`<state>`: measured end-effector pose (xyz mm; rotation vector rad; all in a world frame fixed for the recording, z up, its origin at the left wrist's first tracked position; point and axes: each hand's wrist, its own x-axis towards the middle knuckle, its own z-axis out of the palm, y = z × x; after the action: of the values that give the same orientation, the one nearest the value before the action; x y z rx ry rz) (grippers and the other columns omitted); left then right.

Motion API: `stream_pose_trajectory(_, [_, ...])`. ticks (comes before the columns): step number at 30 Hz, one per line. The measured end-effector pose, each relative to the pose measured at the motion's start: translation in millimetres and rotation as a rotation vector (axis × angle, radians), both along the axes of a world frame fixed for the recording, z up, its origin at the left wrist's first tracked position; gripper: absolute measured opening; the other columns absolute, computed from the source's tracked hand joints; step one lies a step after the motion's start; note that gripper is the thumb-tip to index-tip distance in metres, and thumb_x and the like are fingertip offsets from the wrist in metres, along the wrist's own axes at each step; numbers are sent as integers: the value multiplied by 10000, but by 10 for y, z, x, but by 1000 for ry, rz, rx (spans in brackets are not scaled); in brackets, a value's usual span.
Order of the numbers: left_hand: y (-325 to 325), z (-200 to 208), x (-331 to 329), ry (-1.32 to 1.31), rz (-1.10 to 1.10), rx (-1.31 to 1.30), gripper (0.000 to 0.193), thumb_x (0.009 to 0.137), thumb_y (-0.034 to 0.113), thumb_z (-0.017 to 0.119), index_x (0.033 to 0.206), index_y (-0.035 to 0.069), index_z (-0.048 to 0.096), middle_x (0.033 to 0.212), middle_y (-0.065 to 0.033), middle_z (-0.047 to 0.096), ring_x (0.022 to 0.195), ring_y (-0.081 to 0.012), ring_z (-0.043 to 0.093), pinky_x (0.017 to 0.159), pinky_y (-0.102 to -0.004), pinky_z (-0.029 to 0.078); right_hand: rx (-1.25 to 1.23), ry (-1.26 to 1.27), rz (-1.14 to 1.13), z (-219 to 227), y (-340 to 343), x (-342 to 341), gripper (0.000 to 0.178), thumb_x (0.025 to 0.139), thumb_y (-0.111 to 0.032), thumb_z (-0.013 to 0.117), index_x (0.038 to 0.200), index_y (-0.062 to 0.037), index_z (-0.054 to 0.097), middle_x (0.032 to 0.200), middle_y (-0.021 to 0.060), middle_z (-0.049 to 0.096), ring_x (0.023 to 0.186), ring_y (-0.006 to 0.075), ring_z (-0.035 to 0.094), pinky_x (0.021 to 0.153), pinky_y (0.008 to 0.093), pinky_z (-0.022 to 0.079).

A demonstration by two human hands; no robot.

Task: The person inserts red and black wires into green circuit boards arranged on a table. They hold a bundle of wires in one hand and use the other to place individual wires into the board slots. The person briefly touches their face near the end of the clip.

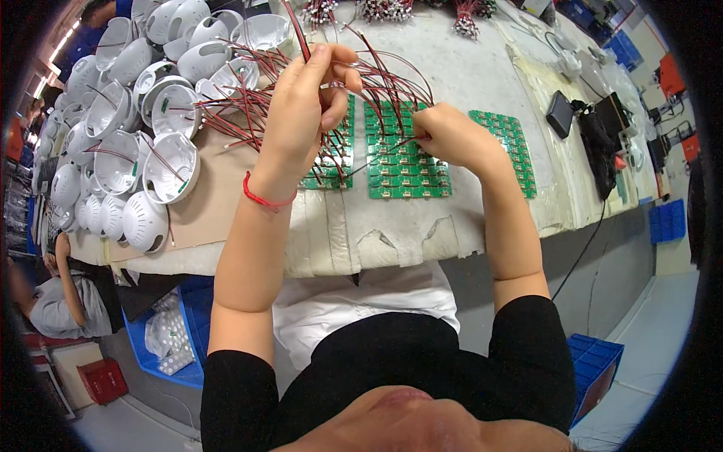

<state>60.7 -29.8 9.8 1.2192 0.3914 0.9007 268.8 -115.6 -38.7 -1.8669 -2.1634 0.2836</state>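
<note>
My left hand (305,102) is raised over the left green circuit-board panel (343,177), its thumb and forefinger closed on red and black wires (299,32). The other fingers are loosely curled. My right hand (452,137) rests low over the middle green circuit-board panel (410,182), thumb and fingers pinched near a thin dark wire that runs down to the left. What lies inside that pinch is mostly hidden. Red and black wires stand up from the far rows of the middle panel and from the left panel. A third green panel (520,162) lies to the right.
White plastic housings (172,167) are heaped on the left, some with wires inside. Wire bundles (384,9) lie at the far edge. A black box-shaped device (559,114) and cables are at the right. Blue crates (591,369) stand below the table; another person sits at far left.
</note>
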Motion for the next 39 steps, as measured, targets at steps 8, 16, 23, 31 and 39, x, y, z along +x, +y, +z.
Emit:
stream_pose_trajectory(8, [60,-57,27,-106,-105,-156,271,972,257,371,975,40,533,739,-7,537,427,-47,332,389,-191,241,-59,118,-19,-1,29,66,68,639,14,604,686,47,568,623,189,577,566,283,573,553,363,445])
stream_pose_trajectory(16, [46,-119,57,-160,-102,-180,266,970,270,391,958,50,541,703,-2,550,456,-51,395,388,-187,280,-164,253,-24,124,40,124,221,743,-166,634,702,40,566,594,166,561,506,217,528,528,354,435])
stream_pose_trajectory(23, [-57,-29,19,-186,-180,-299,290,981,293,360,945,46,506,692,-30,560,486,-84,485,390,-192,334,60,318,-105,252,4,-104,203,804,-107,616,690,43,541,512,71,447,475,93,396,458,282,337])
stream_pose_trajectory(31, [-101,-175,158,-153,-253,-268,324,985,307,344,975,29,509,749,-74,590,686,-175,616,627,-286,507,333,661,-292,83,196,-76,150,832,-121,619,776,-11,532,537,0,485,493,57,438,446,220,326])
stream_pose_trajectory(39, [-11,-357,266,-234,-202,-369,273,979,243,371,960,31,543,852,-76,621,853,-200,625,811,-331,507,327,732,-139,101,134,-134,180,811,-133,646,796,-7,518,637,27,558,595,67,526,519,217,404])
